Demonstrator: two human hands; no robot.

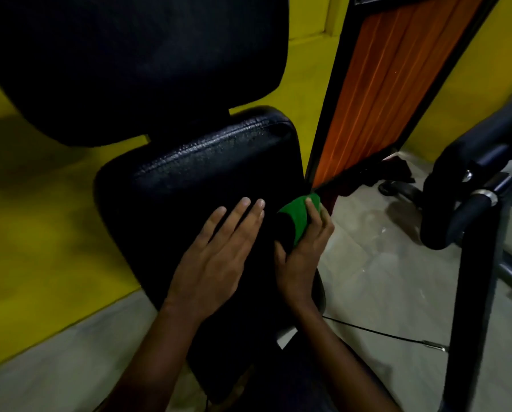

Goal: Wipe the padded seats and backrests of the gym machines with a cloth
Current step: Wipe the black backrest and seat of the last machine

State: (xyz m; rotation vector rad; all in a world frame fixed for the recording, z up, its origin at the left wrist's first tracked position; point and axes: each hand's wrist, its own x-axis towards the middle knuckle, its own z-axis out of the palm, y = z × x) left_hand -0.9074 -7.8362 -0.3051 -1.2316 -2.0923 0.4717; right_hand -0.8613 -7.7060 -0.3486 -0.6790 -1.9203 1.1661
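A black padded seat (pixel 195 179) fills the middle of the view, with a wider black backrest pad (pixel 136 60) above it. My left hand (pixel 216 257) lies flat on the seat, fingers spread and holding nothing. At the seat's right edge, my right hand (pixel 302 254) grips a folded green cloth (pixel 297 217) and presses it against the pad's side.
An orange panel in a black frame (pixel 376 93) stands just right of the seat. Black machine tubing and foam rollers (pixel 474 197) stand at the right over grey floor. A thin black cable (pixel 382 334) runs across the floor. A yellow wall (pixel 40 203) is at the left.
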